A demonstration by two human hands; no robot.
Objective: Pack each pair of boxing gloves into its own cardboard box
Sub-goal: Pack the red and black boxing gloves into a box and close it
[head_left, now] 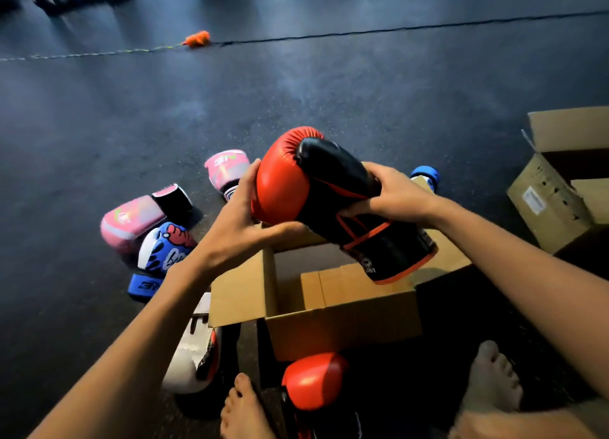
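**Kid A:** What is on the left?

**Kid B:** A pink glove (128,221) lies on the dark floor (296,86), at nine o'clock from the open box (342,333). A blue and white glove (161,254) lies right against it. A second pink glove (227,170) is at eleven o'clock. A white glove (188,363) is at seven o'clock, by the box flap.

**Kid A:** And the hands?

**Kid B:** They are apart. The left hand (244,221) cups the round red end of the red and black glove (316,201). The right hand (392,194) grips its black middle.

**Kid A:** Where is that glove?

**Kid B:** Up in the air, right over the open box. Its cuff tips down toward five o'clock. It is not inside.

**Kid A:** What else?

**Kid B:** The other red glove (313,379) lies at six o'clock, between two bare feet. A bit of blue glove (426,175) peeks out at one o'clock. A second box (553,204) sits at three o'clock, well apart.
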